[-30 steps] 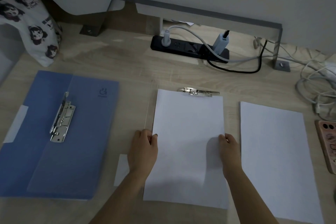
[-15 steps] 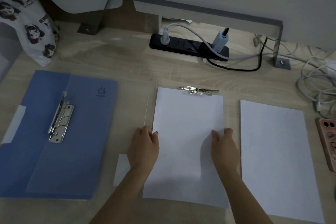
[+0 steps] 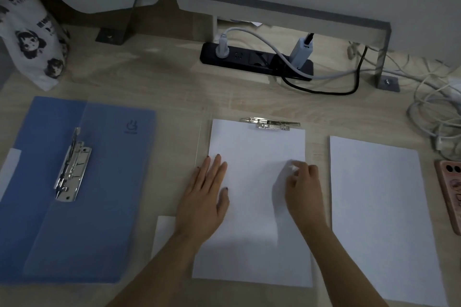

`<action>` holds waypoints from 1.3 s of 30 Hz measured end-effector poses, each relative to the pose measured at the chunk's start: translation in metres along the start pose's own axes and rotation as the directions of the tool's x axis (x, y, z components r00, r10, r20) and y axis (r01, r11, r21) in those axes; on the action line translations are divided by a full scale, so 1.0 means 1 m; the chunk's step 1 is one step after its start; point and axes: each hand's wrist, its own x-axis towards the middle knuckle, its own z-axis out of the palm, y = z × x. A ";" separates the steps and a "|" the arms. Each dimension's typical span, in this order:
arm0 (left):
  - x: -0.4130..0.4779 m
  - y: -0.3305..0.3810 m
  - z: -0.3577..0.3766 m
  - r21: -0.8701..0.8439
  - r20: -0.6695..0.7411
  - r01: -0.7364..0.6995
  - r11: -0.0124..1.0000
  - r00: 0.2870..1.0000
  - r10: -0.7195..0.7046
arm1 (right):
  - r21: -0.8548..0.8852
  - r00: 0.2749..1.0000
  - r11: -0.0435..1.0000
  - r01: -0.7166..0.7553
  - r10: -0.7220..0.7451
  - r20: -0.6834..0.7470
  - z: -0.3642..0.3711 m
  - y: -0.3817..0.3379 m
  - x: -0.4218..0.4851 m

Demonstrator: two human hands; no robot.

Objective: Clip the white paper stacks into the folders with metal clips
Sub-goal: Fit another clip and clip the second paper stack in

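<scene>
A white paper stack (image 3: 252, 219) lies in the middle of the desk on a clear folder (image 3: 199, 137). The folder's metal clip (image 3: 270, 123) sits at the stack's top edge. My left hand (image 3: 207, 197) rests flat on the stack's left edge with straight fingers. My right hand (image 3: 304, 187) has its fingers curled at the right edge and pinches a lifted bit of paper. An open blue folder (image 3: 99, 182) with its own metal clip (image 3: 72, 169) lies to the left. A second white paper stack (image 3: 379, 219) lies to the right, untouched.
A black power strip (image 3: 254, 61) with plugs sits at the back, and tangled cables (image 3: 436, 112) lie at the right. A phone in a pink case (image 3: 451, 194) is at the right edge. A printed cloth bag (image 3: 30, 40) stands back left.
My left hand has spread flat onto the paper. My right hand has shifted inward and up along the right edge and curled its fingers onto the paper.
</scene>
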 end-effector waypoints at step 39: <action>0.003 0.000 -0.003 -0.098 -0.012 0.003 0.995 1.000 -0.004 | -0.305 0.896 0.844 0.442 -0.394 0.207 0.050 -0.050 0.069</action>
